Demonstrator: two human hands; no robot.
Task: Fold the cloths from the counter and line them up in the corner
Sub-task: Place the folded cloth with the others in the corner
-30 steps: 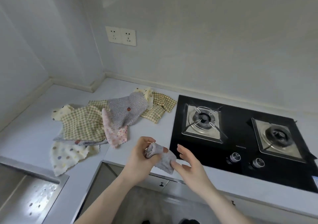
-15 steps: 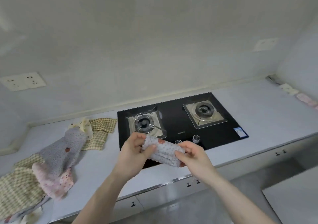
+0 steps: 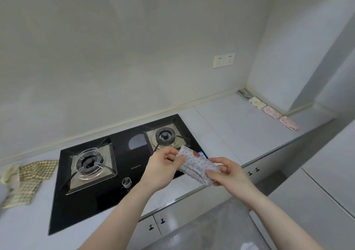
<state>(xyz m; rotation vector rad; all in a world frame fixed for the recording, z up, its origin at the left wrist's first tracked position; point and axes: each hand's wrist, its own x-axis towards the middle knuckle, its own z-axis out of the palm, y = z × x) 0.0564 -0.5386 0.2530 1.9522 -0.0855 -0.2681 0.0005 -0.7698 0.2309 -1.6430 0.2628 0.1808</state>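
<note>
I have both hands on the folded cloth (image 3: pixel 196 165) above the stove (image 3: pixel 123 173): left hand (image 3: pixel 163 168) pinching one end, right hand (image 3: pixel 225 174) gripping the other. The stove's lettering is too small to read.

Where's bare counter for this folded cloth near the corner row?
Bare counter runs from the hob to the row of folded cloths along the right wall; the row's near end, past the pink cloth, is free. Left of the hob, checked cloths crowd the counter.
</note>
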